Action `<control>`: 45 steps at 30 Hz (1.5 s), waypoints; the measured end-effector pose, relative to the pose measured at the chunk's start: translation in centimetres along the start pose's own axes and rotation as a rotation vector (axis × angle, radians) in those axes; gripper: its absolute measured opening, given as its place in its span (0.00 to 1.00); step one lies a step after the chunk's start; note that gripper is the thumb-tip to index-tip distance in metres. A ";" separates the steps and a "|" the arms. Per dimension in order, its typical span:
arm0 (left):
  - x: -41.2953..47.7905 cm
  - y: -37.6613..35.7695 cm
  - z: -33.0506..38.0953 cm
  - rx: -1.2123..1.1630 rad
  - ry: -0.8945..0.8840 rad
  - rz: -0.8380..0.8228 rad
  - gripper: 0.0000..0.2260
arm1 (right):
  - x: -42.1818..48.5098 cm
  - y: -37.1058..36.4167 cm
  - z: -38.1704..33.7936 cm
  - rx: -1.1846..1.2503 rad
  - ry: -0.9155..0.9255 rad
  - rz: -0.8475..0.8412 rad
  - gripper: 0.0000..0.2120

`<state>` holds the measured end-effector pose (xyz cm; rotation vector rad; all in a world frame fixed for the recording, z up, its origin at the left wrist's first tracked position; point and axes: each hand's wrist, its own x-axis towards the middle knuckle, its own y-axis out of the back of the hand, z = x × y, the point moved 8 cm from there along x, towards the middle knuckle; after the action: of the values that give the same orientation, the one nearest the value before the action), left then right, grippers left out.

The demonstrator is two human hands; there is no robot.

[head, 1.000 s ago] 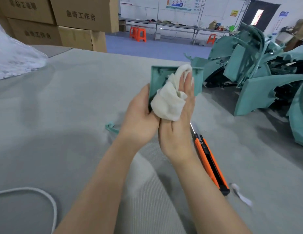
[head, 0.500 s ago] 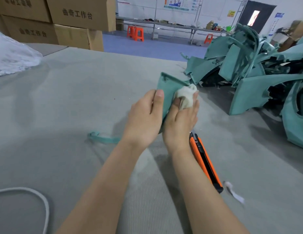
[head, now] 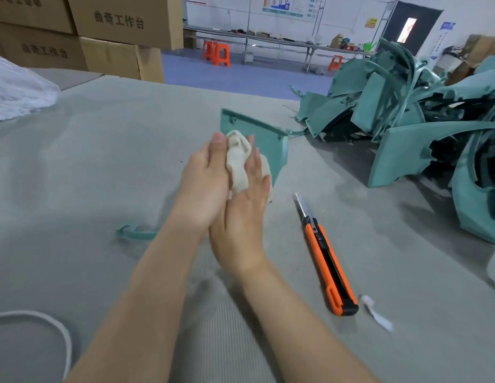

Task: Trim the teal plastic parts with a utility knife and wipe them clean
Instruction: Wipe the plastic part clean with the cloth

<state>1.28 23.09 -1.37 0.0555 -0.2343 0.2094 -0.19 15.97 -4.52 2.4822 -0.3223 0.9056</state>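
Gripping teal part (head: 264, 142) with left hand (head: 203, 186); pressing cloth (head: 236, 164) against it with straight-fingered right hand (head: 245, 208). Rightward of both hands — utility knife (head: 328, 261).

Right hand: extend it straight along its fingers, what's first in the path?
The right hand meets the white cloth at once, since its fingers press on it, and right behind that the teal part held by the left hand. Depth between cloth and part is hard to judge.
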 end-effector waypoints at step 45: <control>-1.7 -0.5 2.2 0.538 -0.214 -0.019 0.21 | 3.0 6.8 10.1 0.488 -0.513 0.096 0.12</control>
<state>-0.68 22.14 0.36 0.6163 -0.3857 0.2431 4.99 4.83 -6.90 3.1665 -0.4296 0.3919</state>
